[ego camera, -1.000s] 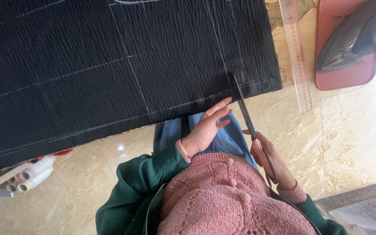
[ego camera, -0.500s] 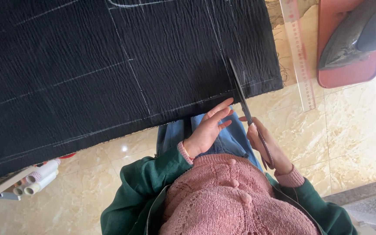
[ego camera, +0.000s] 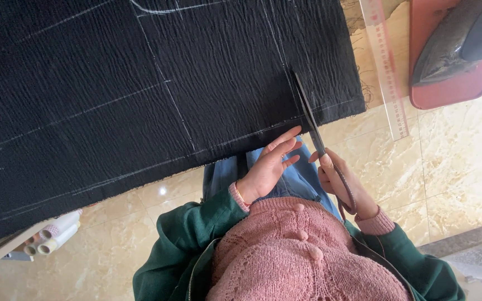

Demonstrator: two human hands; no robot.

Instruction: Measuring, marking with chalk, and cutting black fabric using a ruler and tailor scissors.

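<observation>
Scissors (ego camera: 314,127), long and dark, sit in the right hand (ego camera: 346,187), whose fingers are curled closed through the loop handles; the blades lie close together and reach up over the near edge of the black fabric (ego camera: 140,95), right beside a chalk line (ego camera: 283,50) that runs away from the person. The left hand (ego camera: 269,161) is open and holds nothing, fingers spread and loosely bent, their tips just at the fabric's hanging edge, next to the blades. Both hands hover above the person's lap, blue jeans showing beneath them.

The fabric is crinkled and spread flat over the surface, crossed by several chalk lines. Because it is so wrinkled and nothing pins it near the blades, I judge it could bunch or slide, pulling the blades off the chalk line. The left fingertips are also close enough to the blades to be nicked if they drift nearer.

Further out, a clear ruler (ego camera: 387,69) lies just past the fabric's right edge, and beyond it an iron (ego camera: 456,47) rests on a red pad (ego camera: 447,95). The floor (ego camera: 453,167) is pale marbled tile. Low on the left, a few thread spools (ego camera: 57,234) lie on a shelf under the surface; whether they sit in a box I cannot tell.
</observation>
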